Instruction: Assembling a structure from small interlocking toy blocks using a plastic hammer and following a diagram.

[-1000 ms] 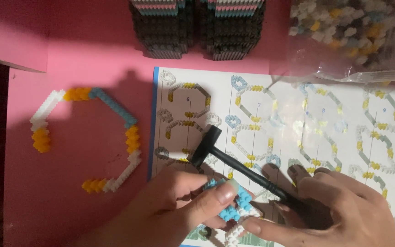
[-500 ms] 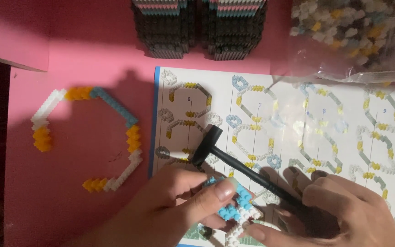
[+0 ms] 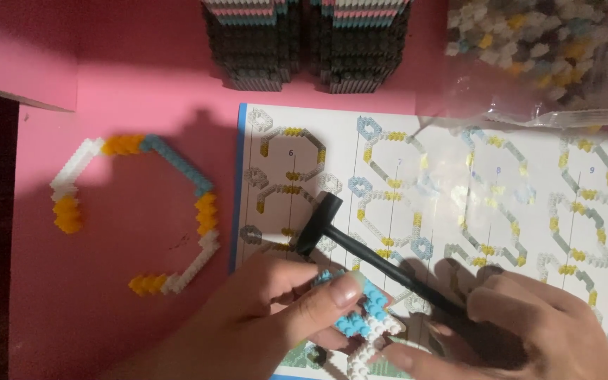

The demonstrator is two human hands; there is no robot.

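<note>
Cutting across the lower edge of the view, both hands are only partly visible, and the wrists are out of sight. The left hand [image 3: 276,309] pinches a small blue and white brick piece [image 3: 364,320] between thumb and fingers, its lower end running off the bottom edge, so its full shape is hard to make out. The right hand [image 3: 529,331] closes its fingers around the handle of a small black hammer [image 3: 360,243], whose head rests just above the piece, over the instruction sheet [image 3: 459,197]; the grip end is hidden inside the fist. That white sheet with a blue left border lies flat on the pink table [image 3: 128,91] and shows rows of printed hexagon-like ring diagrams in grey, yellow and blue. At the top right, a clear plastic bag of mixed small bricks [image 3: 543,49] is cut off by the frame. 2 dark stacks of plates [image 3: 304,42] stand at the top centre. Left of the sheet lies an unfinished ring of white, orange and teal bricks [image 3: 142,211].
</note>
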